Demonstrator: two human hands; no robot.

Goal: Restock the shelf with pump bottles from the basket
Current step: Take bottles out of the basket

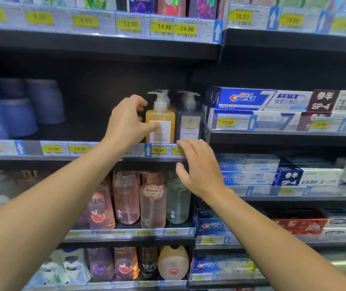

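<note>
An orange pump bottle (160, 120) and a dark grey-purple pump bottle (189, 120) stand upright side by side on the middle shelf (58, 156), at its right end. My left hand (129, 120) is just left of the orange bottle, fingers spread; its thumb lies across the bottle's white label. My right hand (199, 164) hovers open below the grey bottle, in front of the shelf's price strip, holding nothing. The basket is out of view.
Purple tubs (20, 110) fill the shelf's left end; a dark gap lies between them and the bottles. Toothpaste boxes (273, 108) fill the shelves to the right. Pink and clear pump bottles (144, 198) stand on the shelf below.
</note>
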